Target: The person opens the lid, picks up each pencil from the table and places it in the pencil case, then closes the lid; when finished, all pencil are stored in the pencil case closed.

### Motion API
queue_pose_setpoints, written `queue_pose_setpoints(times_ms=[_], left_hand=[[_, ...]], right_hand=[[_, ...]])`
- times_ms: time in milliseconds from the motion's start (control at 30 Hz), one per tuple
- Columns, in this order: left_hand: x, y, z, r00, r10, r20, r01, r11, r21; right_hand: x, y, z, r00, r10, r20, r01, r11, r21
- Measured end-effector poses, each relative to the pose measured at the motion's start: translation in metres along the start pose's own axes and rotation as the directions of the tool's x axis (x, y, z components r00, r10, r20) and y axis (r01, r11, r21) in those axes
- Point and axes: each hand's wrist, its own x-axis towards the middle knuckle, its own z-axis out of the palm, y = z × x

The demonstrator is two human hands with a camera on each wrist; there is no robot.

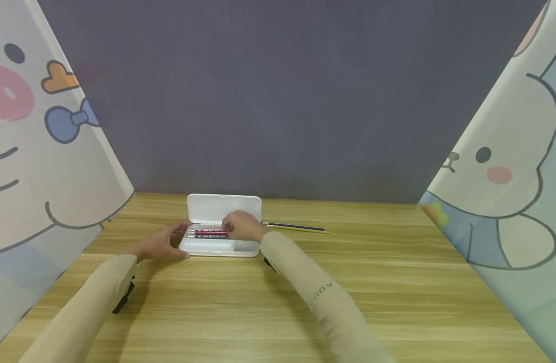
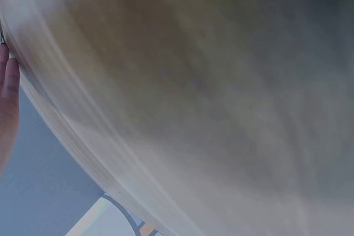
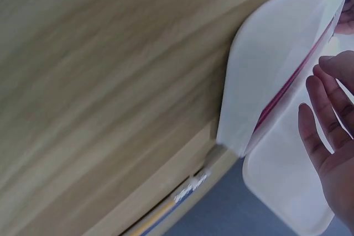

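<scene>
A white pencil case (image 1: 209, 253) lies with its lid (image 1: 214, 207) raised at the back. Several pencils (image 1: 208, 233) with red and dark patterned barrels lie in its rear compartment. My left hand (image 1: 162, 243) spans the case's left end, thumb at the front corner and fingers by the back corner. Straight left fingers (image 2: 11, 75) show at the edge of the left wrist view. Over the pencils' right part is my right hand (image 1: 243, 226), hiding their ends. In the right wrist view its fingers (image 3: 326, 100) are loosely bent, thumb near the index finger, with nothing visible between them.
Right of the case, a dark blue pencil (image 1: 296, 226) and a yellow pencil (image 1: 305, 230) lie on the wooden table (image 1: 241, 307). A grey panel (image 1: 278, 101) rises behind. Cartoon-printed panels (image 1: 491, 201) flank the table on both sides.
</scene>
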Motion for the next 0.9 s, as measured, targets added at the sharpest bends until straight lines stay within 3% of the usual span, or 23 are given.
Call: queue_pose_setpoints(times_ms=[333,633,900], left_hand=[[0.0,0.0,0.001,1.0,-0.002,0.001,0.002,1.0,-0.003],[0.0,-0.001,-0.001,1.0,0.007,0.006,-0.007,1.0,0.013],[0.002,-0.004,0.0,1.0,0.016,0.012,-0.016,1.0,-0.004]], right_hand=[[-0.025,0.023,-0.012,0.998,-0.042,-0.046,0.041,0.999,-0.005],[-0.051,0.044,-0.024,0.999,0.037,-0.023,-0.037,0.999,0.039],[-0.072,0.069,-0.026,0.996,0.047,-0.081,-0.043,0.998,0.055]])
